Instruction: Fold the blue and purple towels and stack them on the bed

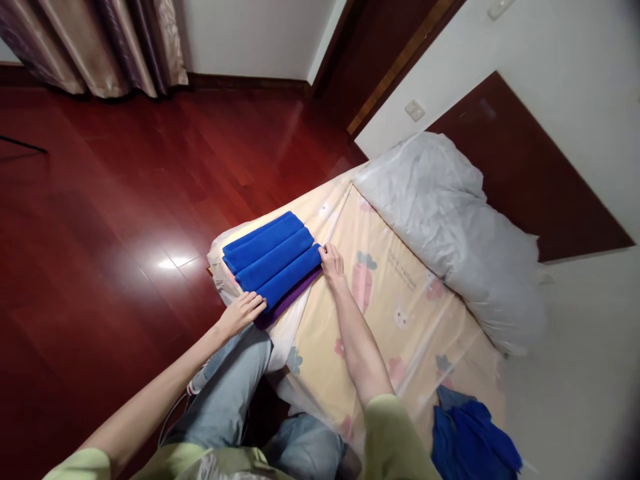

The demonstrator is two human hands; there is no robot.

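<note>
Several blue folded towels (273, 257) lie side by side in overlapping strips near the bed's corner. My left hand (246, 308) grips the near left end of the closest blue towel, fingers over its edge. At that towel's right end, my right hand (331, 260) pinches the corner between thumb and fingers. A purple folded cloth (291, 298) shows under the closest blue towel, along the near side. Both hands rest low, close to the bed surface.
The bed (375, 320) has a plastic-covered, cartoon-print sheet. A crumpled blue cloth heap (473, 437) lies at the lower right. A plastic-wrapped bundle (440, 220) stands along the bed's far right side. Dark red wooden floor (125, 200) stretches left, with curtains (100, 47) beyond.
</note>
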